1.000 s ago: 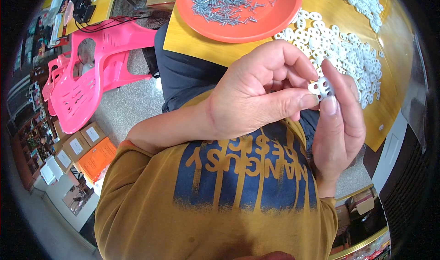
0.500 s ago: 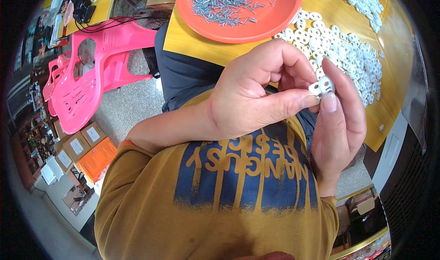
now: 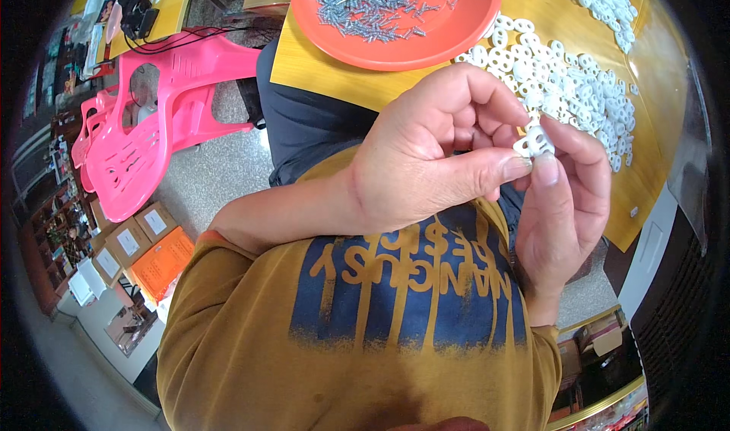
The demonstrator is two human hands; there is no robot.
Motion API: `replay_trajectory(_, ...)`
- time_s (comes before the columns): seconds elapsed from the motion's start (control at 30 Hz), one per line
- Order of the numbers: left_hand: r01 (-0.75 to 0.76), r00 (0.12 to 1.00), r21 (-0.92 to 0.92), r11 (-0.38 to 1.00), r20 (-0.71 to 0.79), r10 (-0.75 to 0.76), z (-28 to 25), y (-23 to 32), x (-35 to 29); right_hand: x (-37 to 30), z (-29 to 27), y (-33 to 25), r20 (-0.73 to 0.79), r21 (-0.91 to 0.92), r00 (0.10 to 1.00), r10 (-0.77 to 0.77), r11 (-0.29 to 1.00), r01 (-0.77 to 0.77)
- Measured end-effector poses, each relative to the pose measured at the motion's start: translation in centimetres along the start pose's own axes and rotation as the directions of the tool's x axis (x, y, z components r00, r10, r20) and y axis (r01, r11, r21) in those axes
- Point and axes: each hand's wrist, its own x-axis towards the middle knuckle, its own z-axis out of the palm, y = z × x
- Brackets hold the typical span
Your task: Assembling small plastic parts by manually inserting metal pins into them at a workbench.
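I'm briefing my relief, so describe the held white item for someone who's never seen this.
Start at the yellow table strewn with loose white pieces. Beside them in view, the left hand and right hand come together. Pinched between the hands is the white item, holed like those pieces but held, not lying loose.

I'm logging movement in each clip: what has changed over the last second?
The right hand has bent its forefinger down toward the white holed plastic, which looks slightly turned. Both hands keep hold of it; nothing was let go. The left hand, red dish and screws stayed about as they were.
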Motion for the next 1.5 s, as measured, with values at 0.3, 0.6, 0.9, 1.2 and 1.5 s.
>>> replay_trajectory(0.3,0.055,0.995,0.058,0.997,0.082,-0.06,-0.5,0.5,0.0,0.2,-0.7,-0.3,0.043,0.077,0.994,0.105,0.991,-0.108)
replay_trajectory(0.6,0.119,0.99,0.046,0.992,0.072,-0.122,-0.3,1.0,-0.2,-0.2,-0.6,0.3,0.042,0.027,0.999,-0.015,1.0,0.014)
replay_trajectory(0.9,0.174,0.984,-0.062,0.983,0.046,-0.171,-0.1,0.8,-0.1,0.1,-1.3,1.1,0.172,-0.056,0.966,-0.192,0.977,0.204)
replay_trajectory(1.2,0.179,0.984,-0.181,0.967,0.042,-0.174,0.0,0.3,-0.2,0.4,-1.4,1.6,0.209,0.011,0.952,-0.224,0.974,0.226)
replay_trajectory(1.5,0.166,0.985,-0.131,0.977,0.071,-0.157,-0.2,-0.1,-0.4,0.6,-1.8,1.9,0.255,-0.022,0.932,-0.257,0.962,0.272)
